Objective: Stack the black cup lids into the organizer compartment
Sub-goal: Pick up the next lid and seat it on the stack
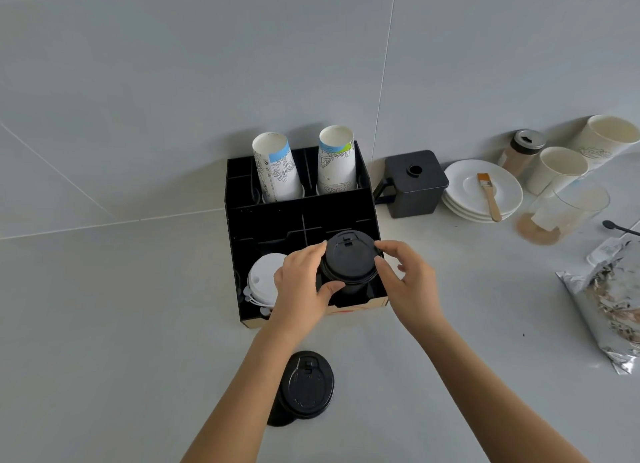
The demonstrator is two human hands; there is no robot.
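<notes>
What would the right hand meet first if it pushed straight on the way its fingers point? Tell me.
The right hand points left, its fingers at the rim of the black lid stack, so it meets that first; contact is unclear.

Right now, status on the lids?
Both hands, left and right, on black lid stack over front-right compartment. Loose black lids wait on counter. Nothing blocking.

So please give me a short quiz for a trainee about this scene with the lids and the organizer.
1. True or false: both hands, left and right, touch the stack of black plastic cup lids in the black compartment organizer.
2. Which lids fill the compartment to the left?
3. Where do loose black lids wait?

Key: 1 true. 2 white plastic lids. 3 On the pale counter, in front of the organizer.
</notes>
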